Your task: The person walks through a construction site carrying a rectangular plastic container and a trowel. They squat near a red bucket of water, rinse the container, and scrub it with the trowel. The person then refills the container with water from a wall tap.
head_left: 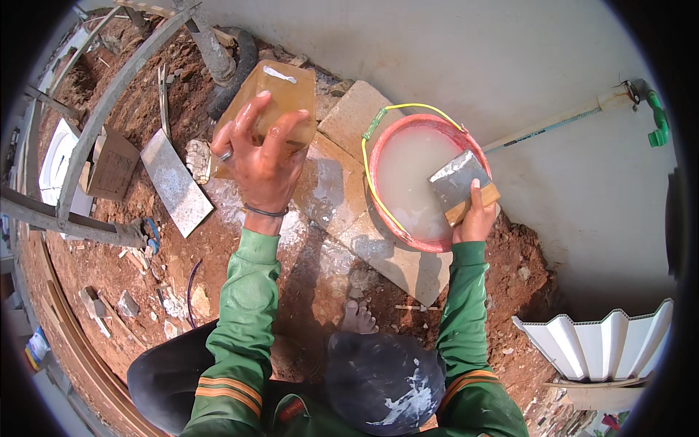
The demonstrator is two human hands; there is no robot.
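My left hand (261, 156) is raised, its fingers curved against an amber, box-shaped thing (297, 91) that looks like a plastic tub. A white smear marks its far end; how far the fingers wrap it is partly hidden. My right hand (477, 215) grips a wide putty scraper (460, 178) by its wooden back. The grey metal blade points toward the far left, above a red bucket (373, 164) of cloudy whitish water. A yellow wire handle (378, 197) with a green grip curves along the bucket's left side.
Stone slabs (360, 109) lie under and beside the bucket. A plastered wall (531, 65) rises behind, with a pole (553, 125) leaning against it. Bamboo poles (127, 73), a loose tile (175, 182) and a cardboard box (113, 166) are left; corrugated sheeting (597, 342) stands at right.
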